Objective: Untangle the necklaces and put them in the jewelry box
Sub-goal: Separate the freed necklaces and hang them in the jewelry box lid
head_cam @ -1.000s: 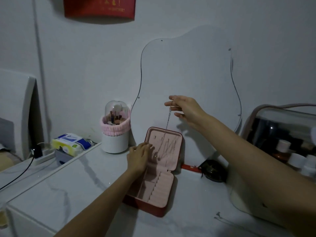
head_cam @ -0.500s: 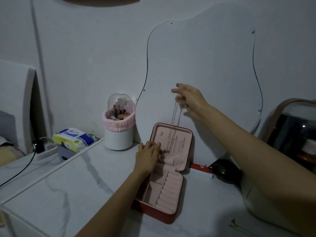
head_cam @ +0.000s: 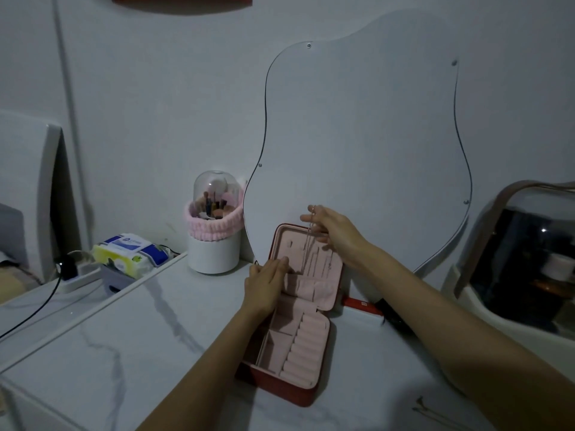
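A red jewelry box point(head_cam: 273, 384) with pink lining lies open on the white marble table, its lid standing upright. My right hand point(head_cam: 333, 233) is at the lid's top edge, pinching a thin silver necklace point(head_cam: 308, 244) that hangs down in front of the lid's inside. More thin chains hang against the lid above its pink pocket. My left hand point(head_cam: 264, 283) rests against the lid's lower left, fingers on the pocket edge. Another thin chain point(head_cam: 435, 410) lies on the table at the lower right.
A wavy mirror point(head_cam: 373, 150) leans on the wall right behind the box. A white brush holder point(head_cam: 214, 237) with a pink band stands to the left, a tissue pack point(head_cam: 130, 251) further left. A dark cosmetics case point(head_cam: 522, 269) sits at the right.
My right hand has come down from well above the lid to its top edge, lowering the necklace along the lid. My left hand stays at the lid's pocket. The camera has tilted.
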